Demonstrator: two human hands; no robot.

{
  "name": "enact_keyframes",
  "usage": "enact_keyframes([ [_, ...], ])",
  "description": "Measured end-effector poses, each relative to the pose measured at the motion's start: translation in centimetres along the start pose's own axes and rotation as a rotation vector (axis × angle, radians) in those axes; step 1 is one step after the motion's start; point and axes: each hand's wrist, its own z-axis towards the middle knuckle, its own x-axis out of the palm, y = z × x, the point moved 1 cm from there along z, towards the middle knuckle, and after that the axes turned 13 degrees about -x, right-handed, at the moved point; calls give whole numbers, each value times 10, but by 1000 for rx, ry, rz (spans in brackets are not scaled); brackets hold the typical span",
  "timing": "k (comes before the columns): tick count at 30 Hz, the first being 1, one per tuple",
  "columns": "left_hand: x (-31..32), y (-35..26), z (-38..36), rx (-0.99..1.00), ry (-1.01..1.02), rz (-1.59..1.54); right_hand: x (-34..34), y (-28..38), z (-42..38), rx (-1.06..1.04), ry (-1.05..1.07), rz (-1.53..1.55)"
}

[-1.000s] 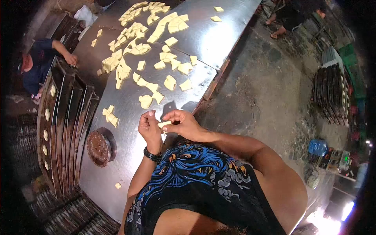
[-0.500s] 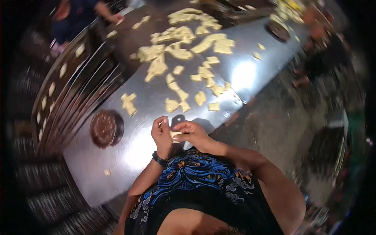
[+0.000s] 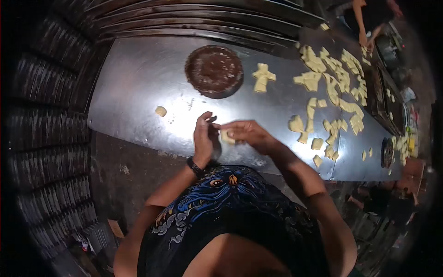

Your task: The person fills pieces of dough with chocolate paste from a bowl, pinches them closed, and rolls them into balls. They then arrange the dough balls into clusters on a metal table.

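On my head feed, I see the right hand (image 3: pixel 253 135) with its fingers clamped on a small dough piece (image 3: pixel 227 136) above the counter (image 3: pixel 134 83). The left hand (image 3: pixel 203 141) is just beside it; I can't tell whether its fingers grip anything. Beyond them I see a round brown dish (image 3: pixel 214 70), with cut dough (image 3: pixel 309 82) off to the right.

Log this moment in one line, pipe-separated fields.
right hand: pinching dough piece | left hand: raised close by, grip unclear | table: round brown container, cross-shaped dough, lone dough bit, scattered dough at right
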Motion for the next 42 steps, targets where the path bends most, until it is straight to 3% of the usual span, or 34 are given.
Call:
enact_keyframes([
  [1,-21,-15,4,101,-63,107,1,9,21,-117,-2,-102],
  [2,-44,-30,6,25,-135,61,1,22,41,-196,-69,-483],
  [3,-70,-39,12,128,-223,221,2,38,63,-274,-129,-867],
  [6,-147,-57,32,454,-344,524,-1,52,121,-314,-113,-1180],
  [7,-163,-63,35,522,-410,721,-1,49,136,-313,-83,-1252],
  [10,-182,-73,39,604,-447,910,0,37,173,-270,-26,-1442],
  [13,-177,-78,41,563,-429,1080,-10,26,192,52,32,-1188],
  [14,-175,-81,43,559,-462,1084,-16,28,193,121,24,-971],
  [17,-174,-75,50,517,-438,726,-29,38,183,263,20,-353],
  [20,-175,-76,52,542,-417,695,-20,41,156,275,41,128],
  [23,-171,-71,50,559,-450,626,-2,45,128,161,-50,344],
  [25,-140,-74,39,477,-427,547,-1,40,111,85,27,549],
  [26,-116,-67,38,264,-223,208,2,37,101,67,46,613],
  [28,-61,-66,23,52,85,115,4,29,79,42,97,741],
  [30,-12,-54,12,-73,300,-52,-8,6,54,20,79,768],
  [31,6,-44,4,-131,295,-110,-14,-2,41,7,64,784],
  [33,26,-26,-9,-233,168,-105,-23,-17,11,43,-14,787],
  [36,38,-3,-29,-173,65,23,-41,-48,-25,56,-97,811],
  [39,31,16,-37,-228,23,-42,-52,-59,-46,220,-277,768],
  [42,25,27,-41,-189,9,123,-54,-48,-49,232,-393,518],
])
